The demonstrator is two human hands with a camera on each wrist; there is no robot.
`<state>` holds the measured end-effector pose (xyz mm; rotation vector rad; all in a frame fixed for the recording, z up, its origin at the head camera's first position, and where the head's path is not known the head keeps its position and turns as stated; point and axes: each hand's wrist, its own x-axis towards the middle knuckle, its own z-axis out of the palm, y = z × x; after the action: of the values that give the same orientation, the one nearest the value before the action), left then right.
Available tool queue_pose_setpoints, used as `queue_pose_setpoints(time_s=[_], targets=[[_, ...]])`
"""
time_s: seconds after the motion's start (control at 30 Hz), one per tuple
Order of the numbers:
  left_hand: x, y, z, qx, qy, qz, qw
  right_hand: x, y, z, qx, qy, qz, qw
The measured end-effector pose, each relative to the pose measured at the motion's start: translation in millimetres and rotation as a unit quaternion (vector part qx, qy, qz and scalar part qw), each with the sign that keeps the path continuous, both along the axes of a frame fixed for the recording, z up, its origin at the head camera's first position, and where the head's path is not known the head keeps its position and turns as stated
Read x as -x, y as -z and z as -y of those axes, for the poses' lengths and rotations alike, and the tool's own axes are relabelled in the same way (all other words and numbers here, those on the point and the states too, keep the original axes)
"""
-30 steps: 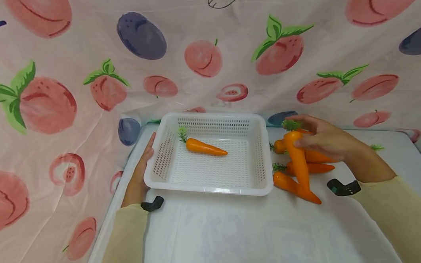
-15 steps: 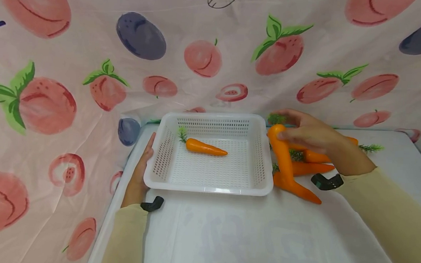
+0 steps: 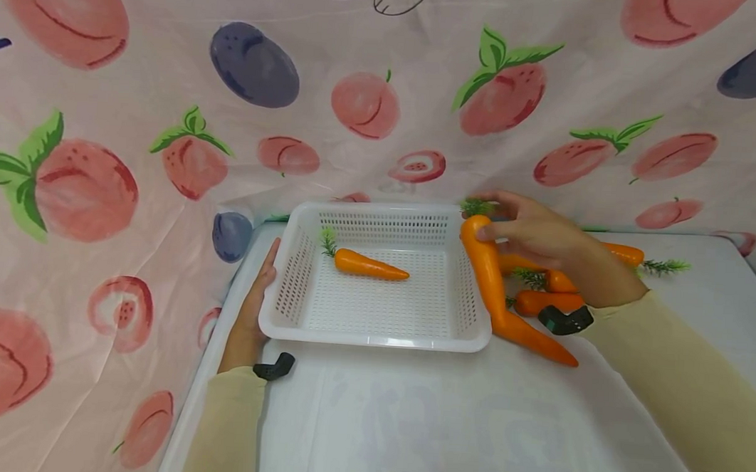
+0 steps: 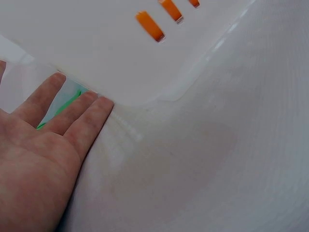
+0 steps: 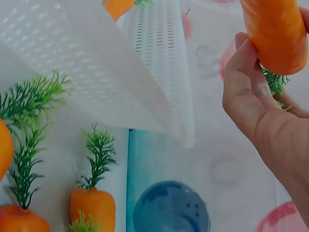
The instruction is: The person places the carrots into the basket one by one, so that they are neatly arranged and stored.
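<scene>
My right hand [image 3: 538,234] holds an orange toy carrot [image 3: 488,270] near its leafy top, thumb on the near side. The carrot slants across the right rim of a white slotted plastic basket [image 3: 375,340], tip end toward me. In the right wrist view, the held carrot [image 5: 277,36] is raised beside the basket [image 5: 116,63]. My left hand [image 3: 253,315] rests against the basket's left side; in the left wrist view, straight fingers [image 4: 89,123] touch its wall. Inside the basket lies one carrot [image 3: 371,265], its green top at the left.
Several more carrots lie right of the basket, partly hidden by my right arm: one in front [image 3: 536,340], one behind it [image 3: 546,302] and one at the back [image 3: 627,255]. A white cloth [image 3: 407,423] covers the table. Behind hangs a fruit-print curtain [image 3: 426,46].
My right hand has carried the carrot leftward from over the pile to the basket's right rim. The left hand, the basket and the carrot inside have stayed put.
</scene>
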<state>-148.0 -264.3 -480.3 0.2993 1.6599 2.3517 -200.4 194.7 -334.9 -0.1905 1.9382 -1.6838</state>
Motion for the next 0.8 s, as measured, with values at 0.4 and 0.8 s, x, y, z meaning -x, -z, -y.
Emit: queue_pose_setpoints(time_s=[0.4,0.8], targets=[[-10.2,-4.7,-4.5,-0.009,-0.038,0.057,0.9976,4.5,-0.2,14,0.005,0.004,-0.002,1.0000],[-14.6,-5.7,-6.4,-0.002,-0.051,0.064,0.9966,8.1,-1.6,26,0.026,0.011,0.011,0.9995]])
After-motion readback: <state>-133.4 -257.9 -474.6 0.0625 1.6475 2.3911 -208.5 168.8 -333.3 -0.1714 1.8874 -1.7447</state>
